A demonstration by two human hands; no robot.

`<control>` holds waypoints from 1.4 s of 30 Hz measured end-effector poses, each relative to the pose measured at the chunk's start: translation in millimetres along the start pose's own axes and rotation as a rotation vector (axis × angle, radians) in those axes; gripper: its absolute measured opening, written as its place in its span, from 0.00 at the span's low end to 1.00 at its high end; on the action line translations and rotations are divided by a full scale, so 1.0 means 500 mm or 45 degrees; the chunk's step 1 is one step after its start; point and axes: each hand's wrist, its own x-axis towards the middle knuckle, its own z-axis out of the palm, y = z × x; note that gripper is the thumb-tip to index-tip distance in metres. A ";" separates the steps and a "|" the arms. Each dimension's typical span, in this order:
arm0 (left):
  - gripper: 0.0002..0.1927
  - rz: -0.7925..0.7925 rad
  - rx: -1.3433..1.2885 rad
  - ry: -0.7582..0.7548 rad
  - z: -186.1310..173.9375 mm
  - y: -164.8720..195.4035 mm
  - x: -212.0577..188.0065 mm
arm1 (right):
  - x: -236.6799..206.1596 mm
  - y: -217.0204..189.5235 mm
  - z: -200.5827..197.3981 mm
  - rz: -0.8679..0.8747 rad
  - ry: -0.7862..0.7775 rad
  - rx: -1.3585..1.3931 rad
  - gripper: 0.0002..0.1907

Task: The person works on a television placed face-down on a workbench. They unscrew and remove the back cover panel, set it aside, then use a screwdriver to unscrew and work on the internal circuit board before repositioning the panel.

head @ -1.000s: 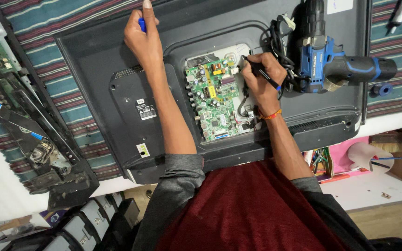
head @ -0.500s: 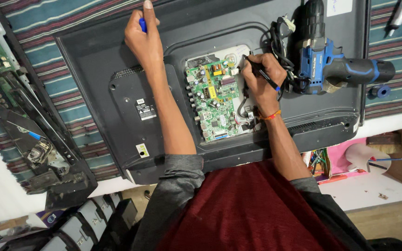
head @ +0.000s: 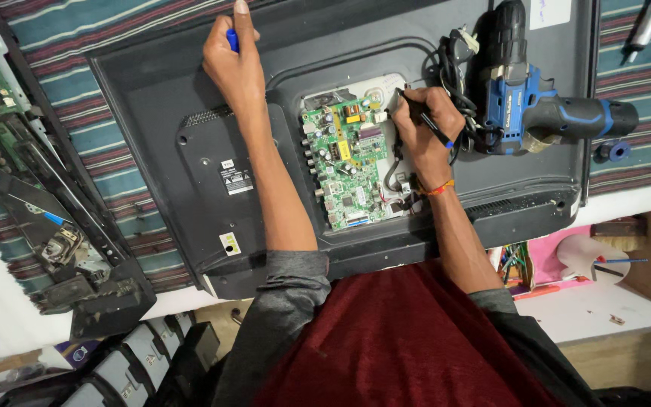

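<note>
left hand point(head: 236, 71): closed round a small blue-tipped tool point(head: 232, 39); rests on the black TV back panel point(head: 190, 98), far side, well apart from the board

right hand point(head: 425, 124): fingers pinched shut on a thin black probe point(head: 425, 120) w/ blue end; tip sits at the upper right edge of the green circuit board point(head: 344, 162), on the white backing there

board: exposed in the panel's opening, centre of the TV; black wires point(head: 393, 177) loop just beside its right edge, under the wrist

drill: blue/black cordless drill point(head: 536, 109) lies on the panel, right of the right hand, its cable bunched near the knuckles

bench: striped cloth point(head: 99, 128) under the TV; loose boards & metal brackets point(head: 47, 226) to the left

risks, as I judge: probe tip could slip onto neighbouring parts & bridge or scratch them, since the hand is braced only lightly; wrist may snag the wire loop & tug a connector; drill sits close, a nudge could roll it toward the board
</note>
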 end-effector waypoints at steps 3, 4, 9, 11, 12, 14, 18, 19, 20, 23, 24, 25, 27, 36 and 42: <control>0.27 0.018 -0.004 0.007 0.001 0.003 0.000 | -0.002 -0.001 0.000 0.046 0.003 -0.013 0.08; 0.27 0.014 -0.015 0.001 0.000 0.004 0.001 | -0.003 -0.001 0.000 0.045 0.008 -0.004 0.08; 0.27 -0.009 -0.002 -0.012 -0.001 0.007 0.000 | -0.001 0.001 0.000 0.015 0.013 0.005 0.08; 0.27 -0.015 -0.013 -0.012 -0.001 0.008 0.000 | -0.002 0.001 0.000 -0.001 0.030 0.012 0.08; 0.27 -0.016 -0.017 -0.013 -0.001 0.008 0.001 | -0.003 0.000 0.001 -0.008 0.040 0.018 0.08; 0.27 0.008 -0.009 -0.010 -0.002 0.009 0.003 | -0.003 0.000 0.003 0.011 0.047 0.011 0.08; 0.27 0.005 -0.043 -0.019 -0.003 0.010 0.001 | -0.002 0.002 0.003 -0.027 0.064 -0.016 0.07; 0.27 0.007 -0.029 -0.016 -0.004 0.010 0.001 | -0.003 0.002 0.002 -0.028 0.056 -0.007 0.07; 0.27 0.009 -0.018 -0.012 -0.004 0.011 0.001 | -0.003 0.001 0.001 -0.031 0.049 0.002 0.07; 0.27 -0.014 -0.099 -0.014 -0.003 0.012 -0.003 | -0.008 -0.006 -0.002 0.014 0.063 0.060 0.07; 0.27 -0.020 -0.145 -0.013 -0.003 0.012 -0.002 | -0.008 -0.008 -0.002 0.034 0.077 0.090 0.07; 0.27 -0.020 -0.124 -0.019 -0.003 0.011 -0.001 | -0.008 -0.011 -0.002 0.043 0.083 0.091 0.07; 0.27 -0.026 -0.086 -0.022 -0.003 0.009 0.000 | -0.008 -0.013 -0.004 0.056 0.087 0.089 0.07; 0.27 0.049 -0.044 0.004 0.009 -0.009 0.006 | -0.031 -0.001 -0.033 0.220 -0.153 0.271 0.07; 0.24 0.257 -0.056 0.102 0.014 0.036 -0.003 | -0.017 0.027 -0.019 0.023 -0.103 0.266 0.08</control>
